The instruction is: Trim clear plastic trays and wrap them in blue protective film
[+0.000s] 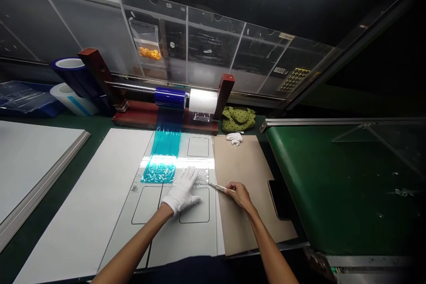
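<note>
My left hand [182, 190], in a white glove, lies flat with its fingers spread on a pale glass-like sheet [179, 242] marked with dark rounded rectangles. Under and beside its fingertips is a small piece of clear film [202, 176]. My bare right hand [238, 194] grips a slim craft knife [218, 187], its tip at the right edge of the clear film. A strip of blue film [166, 144] runs down from the blue roll [171, 97] onto the sheet, left of my gloved fingers. Beside that roll sits a white roll [203, 100] on the same rod.
A red wooden stand [140, 113] holds the rolls at the back. Brown board [246, 213] lies on the right with a phone [279, 199] and a crumpled white glove [234, 138]. Further right is a green conveyor belt [333, 186]. White panels [33, 155] are stacked at left.
</note>
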Motion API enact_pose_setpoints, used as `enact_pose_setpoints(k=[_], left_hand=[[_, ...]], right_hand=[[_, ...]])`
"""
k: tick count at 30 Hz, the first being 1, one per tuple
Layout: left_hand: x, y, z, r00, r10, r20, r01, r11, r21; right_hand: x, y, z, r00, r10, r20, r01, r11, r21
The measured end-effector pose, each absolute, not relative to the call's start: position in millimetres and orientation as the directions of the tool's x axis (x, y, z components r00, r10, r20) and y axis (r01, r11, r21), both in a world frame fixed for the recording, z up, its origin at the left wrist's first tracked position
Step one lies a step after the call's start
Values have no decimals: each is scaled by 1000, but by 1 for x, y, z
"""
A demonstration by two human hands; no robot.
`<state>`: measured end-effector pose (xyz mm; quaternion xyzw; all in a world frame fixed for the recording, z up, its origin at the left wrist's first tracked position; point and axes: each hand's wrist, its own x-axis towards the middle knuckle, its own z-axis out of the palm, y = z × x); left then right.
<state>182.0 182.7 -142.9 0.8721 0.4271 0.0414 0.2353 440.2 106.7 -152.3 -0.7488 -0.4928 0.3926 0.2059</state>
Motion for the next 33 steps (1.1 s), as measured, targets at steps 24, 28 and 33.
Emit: enact_pose_setpoints(k=[24,28,33], left_hand=[[131,36,-158,672,736,81,658,-644,390],[119,-5,-174,688,720,89,648,-665,371],[114,-31,-192,690,718,92,654,-672,346]], right_hand=[[466,26,-155,384,923,13,539,-213,-815],[448,4,-132,270,962,35,569,-130,-812],[431,-25,-88,113,993,-17,545,-76,-835]])
